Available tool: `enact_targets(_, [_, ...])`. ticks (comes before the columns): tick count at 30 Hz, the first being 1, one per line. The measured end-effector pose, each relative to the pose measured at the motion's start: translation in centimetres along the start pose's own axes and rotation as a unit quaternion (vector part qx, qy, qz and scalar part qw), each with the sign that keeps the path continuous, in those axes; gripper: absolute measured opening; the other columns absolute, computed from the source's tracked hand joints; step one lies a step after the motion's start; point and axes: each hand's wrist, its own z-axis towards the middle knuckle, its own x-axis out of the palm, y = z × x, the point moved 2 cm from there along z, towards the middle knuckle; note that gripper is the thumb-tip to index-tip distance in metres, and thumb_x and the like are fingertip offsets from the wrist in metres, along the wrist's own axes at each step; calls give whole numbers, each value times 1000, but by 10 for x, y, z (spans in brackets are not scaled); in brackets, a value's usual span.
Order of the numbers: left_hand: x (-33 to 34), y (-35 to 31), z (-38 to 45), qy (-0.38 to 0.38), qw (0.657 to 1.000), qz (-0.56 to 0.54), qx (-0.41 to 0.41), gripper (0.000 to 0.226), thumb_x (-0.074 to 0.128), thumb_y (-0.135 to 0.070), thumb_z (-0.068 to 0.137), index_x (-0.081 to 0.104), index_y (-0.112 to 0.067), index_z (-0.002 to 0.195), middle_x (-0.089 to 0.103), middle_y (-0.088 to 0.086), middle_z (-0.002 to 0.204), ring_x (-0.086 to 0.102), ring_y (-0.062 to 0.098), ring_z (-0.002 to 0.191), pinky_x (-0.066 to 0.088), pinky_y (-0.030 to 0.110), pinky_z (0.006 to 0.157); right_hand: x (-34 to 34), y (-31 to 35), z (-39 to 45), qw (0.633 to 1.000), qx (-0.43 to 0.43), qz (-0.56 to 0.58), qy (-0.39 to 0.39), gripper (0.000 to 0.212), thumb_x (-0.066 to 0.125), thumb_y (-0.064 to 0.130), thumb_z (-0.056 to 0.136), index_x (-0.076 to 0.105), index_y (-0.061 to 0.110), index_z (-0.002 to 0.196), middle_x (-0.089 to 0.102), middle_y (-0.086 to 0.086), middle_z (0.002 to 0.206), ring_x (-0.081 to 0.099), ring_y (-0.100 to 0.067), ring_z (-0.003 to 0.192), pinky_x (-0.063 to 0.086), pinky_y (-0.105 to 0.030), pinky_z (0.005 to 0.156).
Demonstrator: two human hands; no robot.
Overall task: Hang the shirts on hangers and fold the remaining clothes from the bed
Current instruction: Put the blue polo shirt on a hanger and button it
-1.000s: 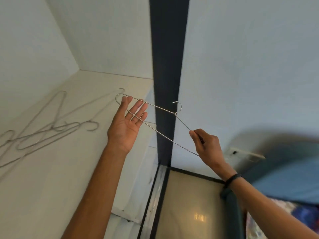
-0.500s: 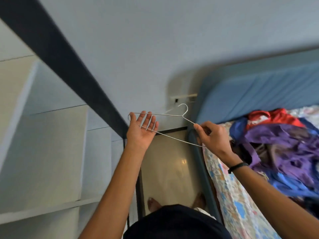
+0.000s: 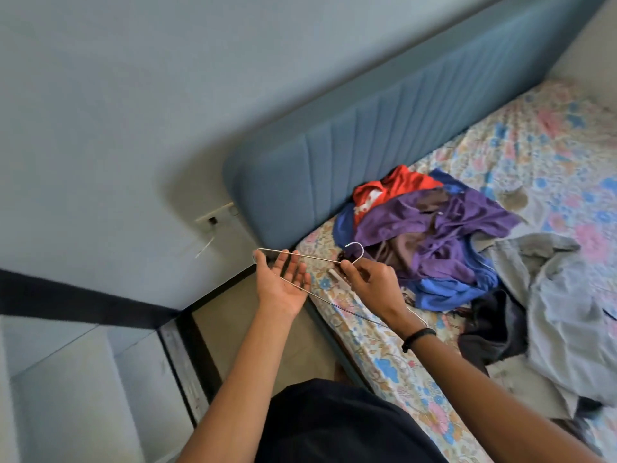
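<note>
A thin wire hanger (image 3: 314, 257) is held over the bed's near corner. My left hand (image 3: 283, 282) lies palm up with straight fingers, the hanger's left end resting across them. My right hand (image 3: 367, 282) pinches the hanger just below its hook. On the floral bed (image 3: 551, 135) lies a heap of clothes: a purple garment (image 3: 434, 225), a red one (image 3: 394, 185), a blue one (image 3: 444, 292), a dark one (image 3: 494, 325) and a grey shirt (image 3: 567, 315) spread at the right.
A blue padded headboard (image 3: 384, 128) runs behind the bed against the wall. A wall socket (image 3: 213, 217) sits left of it. White shelving (image 3: 83, 379) with a dark frame stands at lower left, beside a strip of beige floor (image 3: 247, 329).
My view has swung from the shelf with spare hangers down to the bed. Both hands have carried the hanger to the bed's corner, keeping the same hold.
</note>
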Motion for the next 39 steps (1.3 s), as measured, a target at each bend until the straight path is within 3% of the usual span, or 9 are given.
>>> enact_targets(5, [36,42,19,17,998,46,-39,66,55,-77,86,67,-16,109,71,5,96,60,23,77,47,37,80,-32,-50,1,996,87,0,-22,48,55,60,99,63,24,69,62,2,57,58,-16,52,49,-41,51])
enact_targets(8, [49,53,30,23,996,74,-47,69,63,-80,79,71,-17,105,72,5,93,61,23,80,47,38,84,-43,-69,1,989,141,17,-43,48,58,56,100,54,28,61,54,6,52,45,-10,47,40,-34,50])
enact_targets(14, [61,66,77,-16,975,203,-85,28,52,-42,103,68,-19,99,72,1,95,66,20,85,49,37,83,-49,-113,-10,953,282,51,-96,52,59,49,100,61,11,65,58,-6,56,45,-13,51,39,-36,51])
enact_targets(20, [53,102,131,-34,939,300,-163,43,49,-51,103,67,-15,91,74,5,81,68,24,81,50,36,77,-44,-153,-25,905,409,8,-118,59,49,51,92,49,1,61,66,-15,63,53,-25,49,36,-35,50])
enact_targets(25, [47,124,178,-23,834,533,-139,29,59,-37,103,69,-11,100,74,6,89,61,18,65,49,27,55,-47,-162,-36,852,502,-49,-144,45,53,36,94,39,13,57,47,-5,53,42,-23,52,31,-34,57])
enact_targets(30, [74,116,254,42,586,793,159,63,70,-45,90,45,-26,145,52,13,145,53,36,127,47,48,101,-48,-179,-30,839,506,-136,-147,47,46,41,95,32,20,55,37,3,50,41,-22,50,33,-40,72])
enact_targets(33, [106,127,288,92,544,814,182,96,78,-50,83,23,-31,159,39,13,157,43,41,138,43,52,105,-50,-200,-22,851,479,-163,-139,51,51,39,98,31,21,54,35,6,47,38,-19,46,36,-40,78])
enact_targets(35, [124,144,302,120,519,831,158,109,82,-46,81,12,-29,162,51,12,150,49,40,135,45,49,101,-49,-218,-15,868,446,-178,-128,51,56,36,95,29,22,54,34,6,46,34,-17,44,36,-38,74])
enact_targets(39, [132,192,323,147,480,858,112,68,79,-32,83,52,-20,144,77,5,105,67,30,114,54,40,95,-45,-256,1,901,388,-136,-139,44,52,39,85,26,18,56,33,3,52,26,-13,49,26,-32,58])
